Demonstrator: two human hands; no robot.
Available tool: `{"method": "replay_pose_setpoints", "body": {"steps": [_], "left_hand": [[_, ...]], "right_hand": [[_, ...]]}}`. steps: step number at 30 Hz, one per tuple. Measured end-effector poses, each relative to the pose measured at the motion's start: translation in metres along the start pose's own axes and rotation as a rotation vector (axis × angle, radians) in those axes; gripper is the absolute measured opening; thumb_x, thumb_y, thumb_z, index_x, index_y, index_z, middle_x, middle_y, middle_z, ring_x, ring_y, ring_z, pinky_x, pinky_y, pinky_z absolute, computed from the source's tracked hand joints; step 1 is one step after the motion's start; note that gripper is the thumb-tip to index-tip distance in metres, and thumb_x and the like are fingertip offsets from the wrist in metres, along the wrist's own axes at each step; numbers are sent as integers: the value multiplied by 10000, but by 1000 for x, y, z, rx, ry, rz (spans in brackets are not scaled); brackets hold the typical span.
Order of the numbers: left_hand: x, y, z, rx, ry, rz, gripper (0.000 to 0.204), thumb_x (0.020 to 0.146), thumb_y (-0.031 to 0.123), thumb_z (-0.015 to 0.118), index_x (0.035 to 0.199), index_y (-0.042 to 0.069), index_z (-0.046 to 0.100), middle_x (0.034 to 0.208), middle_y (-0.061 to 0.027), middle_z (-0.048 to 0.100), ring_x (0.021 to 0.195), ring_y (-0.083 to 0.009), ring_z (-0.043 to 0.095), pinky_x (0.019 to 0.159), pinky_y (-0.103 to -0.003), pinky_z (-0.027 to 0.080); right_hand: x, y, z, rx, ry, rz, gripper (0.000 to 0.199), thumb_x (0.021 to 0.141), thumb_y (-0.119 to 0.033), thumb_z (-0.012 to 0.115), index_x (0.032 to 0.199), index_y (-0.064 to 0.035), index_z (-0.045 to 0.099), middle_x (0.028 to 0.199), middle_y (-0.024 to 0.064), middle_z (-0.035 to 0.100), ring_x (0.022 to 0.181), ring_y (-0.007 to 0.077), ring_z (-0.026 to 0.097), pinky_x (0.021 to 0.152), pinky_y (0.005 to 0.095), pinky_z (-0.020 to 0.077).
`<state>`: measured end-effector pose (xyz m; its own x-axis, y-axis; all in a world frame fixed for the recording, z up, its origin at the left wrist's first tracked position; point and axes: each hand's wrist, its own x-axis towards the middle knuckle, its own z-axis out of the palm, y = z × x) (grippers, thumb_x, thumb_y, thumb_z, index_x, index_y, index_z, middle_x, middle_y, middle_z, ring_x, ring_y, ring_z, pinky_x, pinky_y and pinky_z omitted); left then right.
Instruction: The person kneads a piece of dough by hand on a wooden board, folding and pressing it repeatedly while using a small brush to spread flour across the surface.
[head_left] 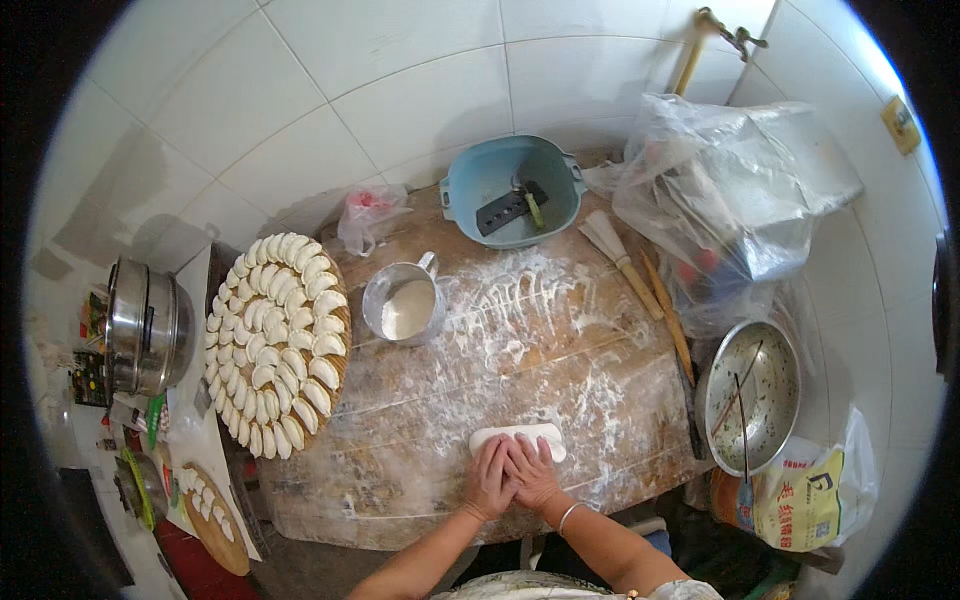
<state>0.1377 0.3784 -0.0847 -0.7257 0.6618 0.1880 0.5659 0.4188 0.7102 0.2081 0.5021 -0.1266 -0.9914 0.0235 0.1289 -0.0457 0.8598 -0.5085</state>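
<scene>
A smooth white roll of dough (545,436) lies crosswise on the floured wooden table (400,400), close to its near edge. Both hands press down on it from the near side, overlapping at the thumbs. My left hand (489,477) rests its outstretched fingers on the middle of the roll. Beside it, my right hand (530,472) lies flat with its fingers on the dough too; a bracelet circles that wrist. Neither hand is wrapped around anything. The dough under the fingers is hidden.
Rows of dumplings (265,340) cover a round board at left. Farther back stand a cup of flour (408,308) and a blue basin (520,230) holding a grater. A brush (630,270), a rolling pin (672,320) and a metal bowl (750,400) with chopsticks are at right.
</scene>
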Motion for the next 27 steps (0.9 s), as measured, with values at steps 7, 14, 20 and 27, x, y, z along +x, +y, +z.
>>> {"method": "replay_pose_setpoints", "body": {"steps": [7,14,20,27], "left_hand": [[57,-30,27,164,84,-59,632,914,520,409,1296,26,505,1227,-159,559,1093,-341,502,959,-479,314],[125,-56,25,251,133,-74,514,840,441,533,1184,63,581,1076,-115,614,977,-299,554,904,-463,329],[159,-42,27,151,176,-500,361,941,354,458,978,42,636,908,-195,645,902,-397,596,774,-479,451],[76,2,49,141,46,-775,448,939,423,465,1115,33,600,1199,-206,566,1127,-396,517,935,-523,391]], "right_hand": [[74,39,-33,-9,-153,18,441,866,-350,491,1249,-135,526,1299,83,523,1240,309,460,1045,543,279],[137,68,-39,25,94,65,334,865,-294,530,1131,-104,601,1318,142,527,1205,338,490,1022,514,324],[160,82,-39,231,218,249,272,940,-247,472,1063,-39,598,1269,204,548,1154,398,502,997,475,364],[76,107,-81,742,562,561,380,1011,-261,399,1083,50,605,1095,178,634,999,290,597,915,370,444]]}}
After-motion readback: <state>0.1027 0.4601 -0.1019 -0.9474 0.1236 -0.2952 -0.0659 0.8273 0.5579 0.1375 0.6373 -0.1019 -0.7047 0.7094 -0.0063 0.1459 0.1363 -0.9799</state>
